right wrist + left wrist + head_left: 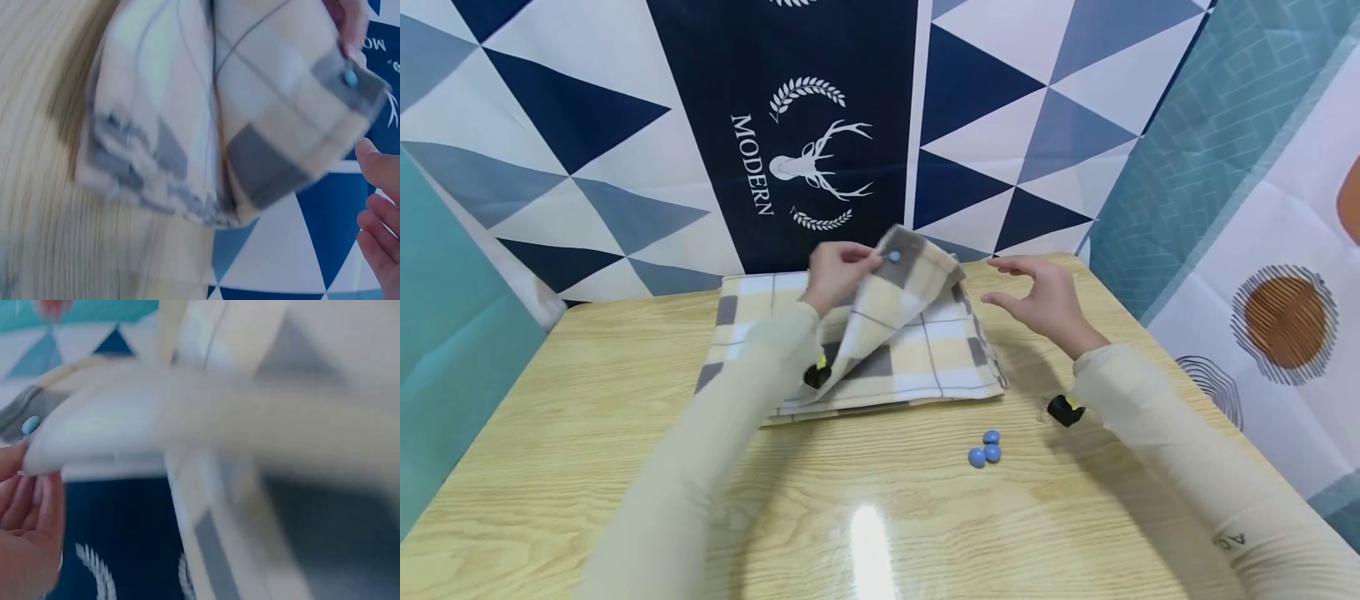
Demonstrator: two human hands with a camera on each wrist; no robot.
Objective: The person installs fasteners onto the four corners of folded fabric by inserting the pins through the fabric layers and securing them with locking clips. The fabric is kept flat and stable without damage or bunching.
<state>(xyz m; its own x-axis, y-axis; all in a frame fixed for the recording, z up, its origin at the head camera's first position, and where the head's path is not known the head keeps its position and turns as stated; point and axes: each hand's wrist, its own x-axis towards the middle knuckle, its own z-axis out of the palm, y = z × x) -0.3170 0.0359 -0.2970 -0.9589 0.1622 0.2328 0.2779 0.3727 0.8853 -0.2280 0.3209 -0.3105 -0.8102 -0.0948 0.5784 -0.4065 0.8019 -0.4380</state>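
Note:
A folded plaid cloth in cream, white and grey lies on the table. My left hand pinches its upper layer near a corner and holds that flap raised and turned back. On the flap's grey corner sits a small rounded blue piece, which also shows beside the left fingers in the left wrist view. To the right of the cloth, my right hand is held apart from it, thumb and fingers spread with nothing between them. In the right wrist view the cloth's layered edge faces the camera.
Three similar blue pieces lie together on the wooden table, in front of the cloth's right end. A patterned curtain with a deer print stands behind the table. A black wrist device hangs below the right sleeve.

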